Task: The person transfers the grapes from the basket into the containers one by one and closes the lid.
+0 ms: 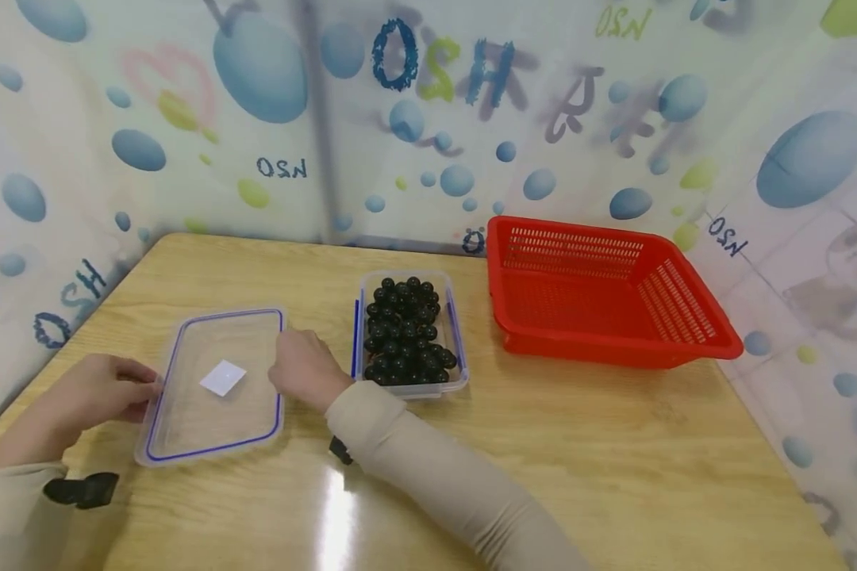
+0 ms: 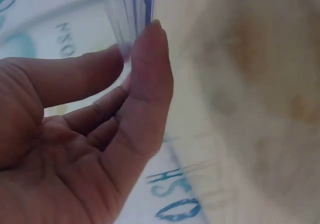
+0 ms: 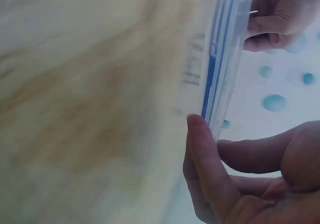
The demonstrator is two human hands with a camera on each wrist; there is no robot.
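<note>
A clear plastic lid (image 1: 221, 341) with a blue seal line and a small white square on it is held flat over the left side of the table. My left hand (image 1: 110, 388) pinches its left edge between thumb and fingers, which the left wrist view shows close up at the lid's rim (image 2: 131, 14). On the opposite edge, my right hand (image 1: 303, 369) grips the lid; its thumb and fingers (image 3: 202, 149) lie on either side of the rim in the right wrist view. Just right of that hand stands a clear container (image 1: 410, 390) filled with dark round grapes (image 1: 403, 333).
A red plastic basket (image 1: 617, 349) with slotted sides stands at the back right of the wooden table (image 1: 578, 460). Behind the table hangs a patterned curtain (image 1: 436, 159) with blue dots and letters. The right forearm crosses the table in front of the container.
</note>
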